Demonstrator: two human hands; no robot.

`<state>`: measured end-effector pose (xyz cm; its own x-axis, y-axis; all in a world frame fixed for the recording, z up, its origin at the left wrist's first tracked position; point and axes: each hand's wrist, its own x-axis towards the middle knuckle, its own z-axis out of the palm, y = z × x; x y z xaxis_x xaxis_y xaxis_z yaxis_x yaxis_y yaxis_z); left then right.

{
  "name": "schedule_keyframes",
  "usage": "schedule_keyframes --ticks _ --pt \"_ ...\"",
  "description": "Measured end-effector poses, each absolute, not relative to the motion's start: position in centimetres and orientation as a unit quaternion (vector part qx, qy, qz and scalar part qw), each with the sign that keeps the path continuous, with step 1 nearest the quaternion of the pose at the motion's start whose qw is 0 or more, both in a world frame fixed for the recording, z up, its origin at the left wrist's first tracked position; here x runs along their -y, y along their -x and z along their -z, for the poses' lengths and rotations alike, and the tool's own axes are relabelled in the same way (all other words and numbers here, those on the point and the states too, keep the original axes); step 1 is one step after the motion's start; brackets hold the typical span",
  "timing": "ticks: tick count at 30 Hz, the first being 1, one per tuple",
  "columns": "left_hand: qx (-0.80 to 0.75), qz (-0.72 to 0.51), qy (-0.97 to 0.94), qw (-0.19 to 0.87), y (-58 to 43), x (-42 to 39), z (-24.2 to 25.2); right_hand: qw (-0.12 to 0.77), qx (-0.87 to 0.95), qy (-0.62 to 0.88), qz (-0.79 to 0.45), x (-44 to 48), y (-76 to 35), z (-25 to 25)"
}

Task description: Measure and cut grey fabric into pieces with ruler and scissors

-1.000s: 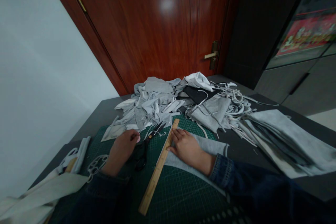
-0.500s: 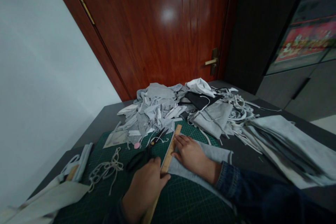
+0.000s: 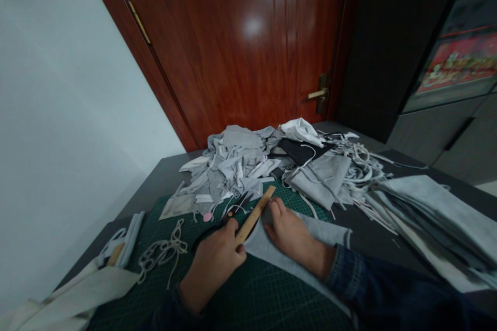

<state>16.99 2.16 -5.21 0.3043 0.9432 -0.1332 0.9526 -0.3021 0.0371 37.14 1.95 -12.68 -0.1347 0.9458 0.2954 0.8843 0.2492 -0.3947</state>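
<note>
My left hand (image 3: pixel 216 258) is closed around the lower part of a wooden ruler (image 3: pixel 256 214), which is tilted up off the cutting mat. My right hand (image 3: pixel 289 231) has its fingers curled at the left edge of a grey piece of fabric (image 3: pixel 322 228), beside the ruler. A dark grey patch shows between its thumb and fingers, seemingly the lifted fabric edge in shadow. Black-handled scissors (image 3: pixel 232 212) lie just beyond my left hand, their handles partly hidden by it. The green cutting mat (image 3: pixel 267 284) is under all of these.
Piled grey scraps (image 3: pixel 236 158) lie at the back, beside a black cloth (image 3: pixel 301 150) and tangled cords (image 3: pixel 359 160). Folded fabric (image 3: pixel 430 212) is stacked at right. A knotted cord (image 3: pixel 165 251) and pale cloth (image 3: pixel 101 289) sit at left. A wooden door (image 3: pixel 233 46) stands behind.
The ruler has gone from lying flat along the fabric edge to being tilted up. My right hand has come off the ruler and its fingers have curled at the fabric edge.
</note>
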Motion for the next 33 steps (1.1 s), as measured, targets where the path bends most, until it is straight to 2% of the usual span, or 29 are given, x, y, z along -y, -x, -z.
schedule_keyframes --ticks 4,7,15,18,22,33 --pt "-0.58 -0.047 -0.813 -0.012 -14.2 -5.5 4.2 0.226 0.759 0.608 -0.06 -1.9 -37.1 12.3" --pt "-0.591 -0.056 -0.802 -0.065 -11.5 -8.6 4.3 0.218 0.769 0.598 -0.06 -1.9 -37.2 12.0" --pt "-0.623 -0.051 -0.777 -0.071 -8.4 -11.1 6.1 0.273 0.837 0.47 -0.06 -2.1 -38.1 12.2" --pt "-0.605 -0.056 -0.794 -0.021 -9.0 -9.8 5.8 0.283 0.861 0.416 -0.07 -2.3 -38.1 12.6" --pt "-0.589 0.025 -0.801 0.103 -9.6 -7.1 5.6 0.283 0.862 0.418 -0.058 -2.6 -38.1 13.4" --pt "-0.596 0.063 -0.798 0.065 -10.3 -4.4 6.0 0.234 0.858 0.45 -0.081 -2.5 -38.5 13.8"
